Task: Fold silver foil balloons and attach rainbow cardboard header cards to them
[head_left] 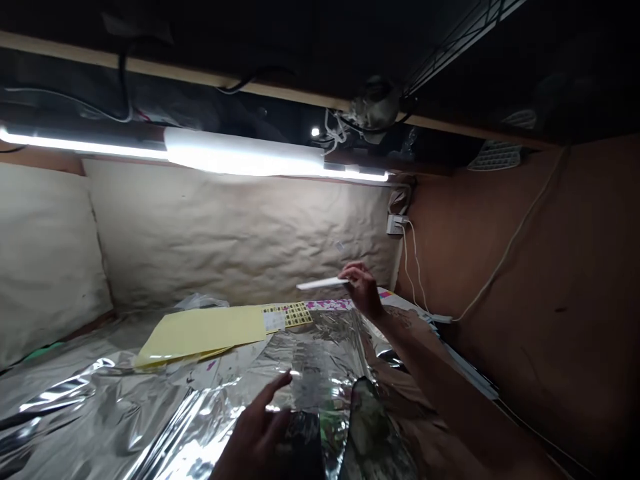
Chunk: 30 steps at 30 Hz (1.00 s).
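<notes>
My right hand [363, 290] is raised at the back right, pinching a thin white stick [320, 284] that points left. Its tip is hidden in my fingers. At the bottom of the view, my left hand [257, 430] has its fingers apart and holds nothing, close above or on a crumpled sheet of silver foil [100, 413]. The foil spreads across the work surface and rises in a loose fold [373, 433] beside that hand. Behind it lies a pale yellow sheet [200, 337], next to a yellow sticker sheet with a grid [293, 315].
A pink printed sheet [327, 305] lies beyond the foil, below my right hand. Crinkled tan paper [235, 233] lines the back wall. A bright tube light [240, 152] runs overhead. White cables lead down from a wall socket [395, 225] at the right.
</notes>
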### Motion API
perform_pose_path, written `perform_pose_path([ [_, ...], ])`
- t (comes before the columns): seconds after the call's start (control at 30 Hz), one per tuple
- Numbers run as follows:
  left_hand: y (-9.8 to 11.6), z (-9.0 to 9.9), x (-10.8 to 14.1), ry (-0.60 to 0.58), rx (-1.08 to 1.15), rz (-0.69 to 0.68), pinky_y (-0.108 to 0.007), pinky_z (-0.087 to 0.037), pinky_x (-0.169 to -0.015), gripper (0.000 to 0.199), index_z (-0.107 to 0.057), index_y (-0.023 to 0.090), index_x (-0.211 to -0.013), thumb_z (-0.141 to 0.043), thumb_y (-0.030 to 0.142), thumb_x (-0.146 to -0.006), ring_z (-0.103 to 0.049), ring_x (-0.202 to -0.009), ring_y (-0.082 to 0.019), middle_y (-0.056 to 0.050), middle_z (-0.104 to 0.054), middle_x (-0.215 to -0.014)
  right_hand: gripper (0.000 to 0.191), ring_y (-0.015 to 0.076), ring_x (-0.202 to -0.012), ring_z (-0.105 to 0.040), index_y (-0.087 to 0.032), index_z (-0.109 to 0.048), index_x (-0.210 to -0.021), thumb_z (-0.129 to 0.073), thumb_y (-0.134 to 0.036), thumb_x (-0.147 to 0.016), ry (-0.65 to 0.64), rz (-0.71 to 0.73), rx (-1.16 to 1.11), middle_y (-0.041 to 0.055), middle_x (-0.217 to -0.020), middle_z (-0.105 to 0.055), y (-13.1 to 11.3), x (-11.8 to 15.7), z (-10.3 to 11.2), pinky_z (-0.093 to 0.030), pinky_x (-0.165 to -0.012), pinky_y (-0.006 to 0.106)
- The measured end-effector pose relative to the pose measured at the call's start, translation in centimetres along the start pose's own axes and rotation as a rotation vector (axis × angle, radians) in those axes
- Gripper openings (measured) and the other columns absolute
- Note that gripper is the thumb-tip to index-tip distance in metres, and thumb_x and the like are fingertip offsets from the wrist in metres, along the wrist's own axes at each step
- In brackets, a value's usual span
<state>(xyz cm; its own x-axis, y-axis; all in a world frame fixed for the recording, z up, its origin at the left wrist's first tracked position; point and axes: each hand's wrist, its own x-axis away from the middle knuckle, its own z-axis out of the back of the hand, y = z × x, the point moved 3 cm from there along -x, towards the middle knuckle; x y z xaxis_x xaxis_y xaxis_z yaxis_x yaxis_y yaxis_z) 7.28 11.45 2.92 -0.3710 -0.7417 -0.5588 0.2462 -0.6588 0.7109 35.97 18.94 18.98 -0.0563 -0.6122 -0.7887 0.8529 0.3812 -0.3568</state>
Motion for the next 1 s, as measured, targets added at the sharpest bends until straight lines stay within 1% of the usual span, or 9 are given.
perform_pose_path([
  [0.1,1.4,1.4,-1.1,-0.028,0.635,0.466,-0.045,-0.05,-0.102,0.061,-0.045,0.018,-0.142,-0.028,0.057,-0.1,-0.062,-0.121,-0.026,-0.016,-0.066,-0.128,0.025,0.0206,-0.091,-0.062,-0.021,-0.065,-0.081,-0.055,-0.04,-0.092,0.06,0.179,-0.216,0.0068,-0.098,-0.063,-2.3,5.0,2.8,-0.051,-0.082,0.035],
  [0.2,3.2,1.0,-1.1,-0.133,1.221,0.881,-0.046,-0.051,-0.101,0.062,-0.05,0.01,-0.133,-0.047,0.058,-0.094,-0.062,-0.12,-0.03,-0.019,-0.066,-0.125,0.017,0.0224,-0.092,-0.064,-0.024,-0.065,-0.082,-0.058,-0.037,-0.091,0.035,0.179,-0.352,0.0063,-0.098,-0.065,-3.4,10.1,4.1,-0.052,-0.081,0.038],
  [0.3,4.5,0.1,-0.3,-0.074,1.322,1.063,-0.045,-0.057,-0.092,0.049,-0.05,0.007,-0.129,-0.064,0.033,-0.09,-0.069,-0.108,-0.03,-0.018,-0.07,-0.112,0.011,0.0226,-0.098,-0.065,-0.024,-0.068,-0.087,-0.058,-0.028,-0.091,-0.096,0.099,-0.415,0.0068,-0.107,-0.066,-4.2,13.9,3.9,-0.053,-0.084,0.038],
  [0.4,4.7,-0.2,0.8,0.134,1.156,1.031,-0.044,-0.063,-0.075,0.049,-0.047,0.01,-0.13,-0.068,0.022,-0.087,-0.074,-0.087,-0.029,-0.014,-0.073,-0.098,0.017,0.0232,-0.108,-0.063,-0.024,-0.072,-0.097,-0.055,-0.025,-0.093,-0.069,-0.08,-0.383,0.0078,-0.116,-0.065,-4.6,16.5,4.0,-0.05,-0.092,0.04],
  [0.5,4.8,-0.4,1.7,0.193,1.022,0.923,-0.042,-0.063,-0.063,0.054,-0.048,0.012,-0.129,-0.074,0.029,-0.084,-0.075,-0.074,-0.028,-0.013,-0.074,-0.094,0.02,0.0229,-0.092,-0.067,-0.021,-0.071,-0.103,-0.059,-0.034,-0.092,-0.049,-0.412,-0.506,0.0084,-0.103,-0.069,-5.2,18.9,4.1,-0.053,-0.082,0.038],
  [0.57,4.8,-0.8,2.2,0.198,0.991,0.884,-0.042,-0.064,-0.065,0.059,-0.05,0.012,-0.127,-0.078,0.032,-0.08,-0.075,-0.077,-0.03,-0.015,-0.074,-0.097,0.028,0.0227,-0.086,-0.069,-0.019,-0.071,-0.105,-0.066,-0.041,-0.087,-0.15,-0.619,-0.738,0.009,-0.101,-0.071,-6.1,20.4,3.5,-0.054,-0.078,0.037],
  [0.73,5.1,-2.2,3.1,0.242,0.986,0.804,-0.044,-0.062,-0.081,0.073,-0.054,0.014,-0.13,-0.086,0.038,-0.069,-0.073,-0.095,-0.034,-0.015,-0.073,-0.107,0.05,0.0232,-0.111,-0.065,-0.024,-0.065,-0.123,-0.079,-0.04,-0.078,-0.318,-0.936,-1.226,0.0086,-0.127,-0.065,-8.2,23.0,1.9,-0.05,-0.094,0.034],
  [0.83,5.0,-2.6,3.3,0.268,0.943,0.782,-0.046,-0.061,-0.084,0.075,-0.057,0.013,-0.128,-0.088,0.041,-0.065,-0.07,-0.102,-0.035,-0.015,-0.073,-0.109,0.049,0.0202,-0.102,-0.067,-0.023,-0.067,-0.119,-0.082,-0.037,-0.075,-0.244,-1.011,-1.345,0.0078,-0.119,-0.069,-8.1,23.4,1.5,-0.051,-0.09,0.03],
  [1.0,4.9,-3.0,3.0,0.186,0.939,0.754,-0.051,-0.058,-0.089,0.068,-0.062,0.01,-0.12,-0.085,0.045,-0.067,-0.068,-0.105,-0.038,-0.016,-0.073,-0.106,0.037,0.0244,-0.101,-0.068,-0.021,-0.072,-0.107,-0.083,-0.034,-0.074,-0.202,-0.887,-1.43,0.0082,-0.11,-0.073,-8.3,23.1,1.2,-0.051,-0.094,0.037],
])
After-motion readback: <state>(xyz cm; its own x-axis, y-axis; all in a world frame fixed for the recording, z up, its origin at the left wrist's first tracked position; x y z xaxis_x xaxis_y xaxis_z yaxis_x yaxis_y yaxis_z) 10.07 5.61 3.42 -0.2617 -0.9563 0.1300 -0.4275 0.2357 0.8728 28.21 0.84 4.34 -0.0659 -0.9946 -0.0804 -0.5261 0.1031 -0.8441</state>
